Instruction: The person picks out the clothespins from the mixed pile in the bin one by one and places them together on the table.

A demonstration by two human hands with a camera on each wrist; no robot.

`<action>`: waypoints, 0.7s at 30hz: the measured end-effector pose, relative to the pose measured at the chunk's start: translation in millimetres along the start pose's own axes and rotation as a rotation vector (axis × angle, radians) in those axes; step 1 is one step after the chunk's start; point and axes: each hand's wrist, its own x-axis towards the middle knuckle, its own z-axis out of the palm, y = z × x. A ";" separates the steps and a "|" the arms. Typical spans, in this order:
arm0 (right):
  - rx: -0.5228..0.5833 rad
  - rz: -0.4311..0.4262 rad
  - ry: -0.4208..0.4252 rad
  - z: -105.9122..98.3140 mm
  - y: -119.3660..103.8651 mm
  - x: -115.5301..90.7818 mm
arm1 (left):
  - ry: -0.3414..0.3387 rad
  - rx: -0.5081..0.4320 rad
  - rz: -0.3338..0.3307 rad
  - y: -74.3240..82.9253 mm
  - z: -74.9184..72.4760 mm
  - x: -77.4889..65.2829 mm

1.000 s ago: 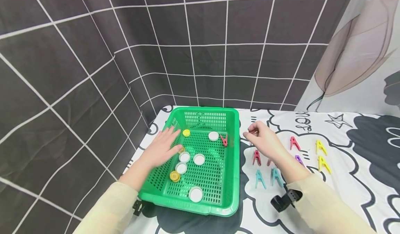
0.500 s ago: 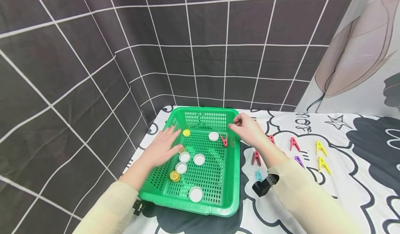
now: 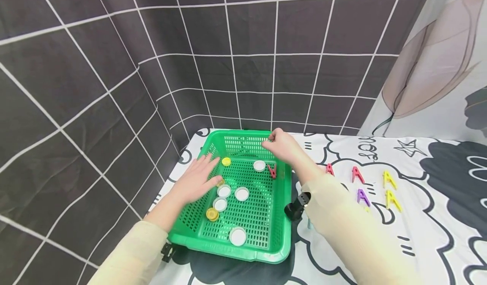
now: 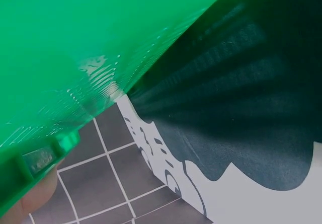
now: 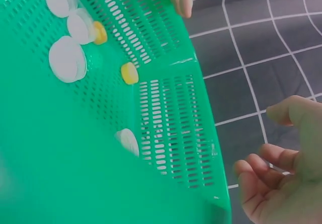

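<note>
A green plastic basket (image 3: 282,234) holds several white bottle caps (image 3: 241,194), yellow caps (image 3: 226,162) and one red clothespin (image 3: 272,171). My left hand (image 3: 198,179) lies over the basket's left side with its fingers spread; in the left wrist view only a finger (image 4: 41,196) shows beside the green rim. Above the basket's back right corner is my right hand (image 3: 283,147). Its fingers are loosely bent and the thumb stands apart, with nothing visible between them in the right wrist view.
Right of the basket, red clothespins (image 3: 357,175), yellow clothespins (image 3: 392,200) and a purple clothespin (image 3: 362,197) lie on the patterned cloth (image 3: 437,234). My right sleeve covers others. A dark gridded curtain (image 3: 296,73) hangs behind and to the left.
My right hand has moved left from beside the clothespins to above the basket's back right corner. The left hand and the basket's contents look the same.
</note>
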 end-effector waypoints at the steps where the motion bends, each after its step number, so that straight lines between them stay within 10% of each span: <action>1: 0.002 0.007 -0.010 1.8 -1.7 2.2 | 0.000 0.002 -0.001 -0.3 -0.1 -0.1; 21: -0.337 0.130 -0.102 55.9 -3.1 18.3 | 0.009 0.005 0.002 -1.9 1.5 -0.6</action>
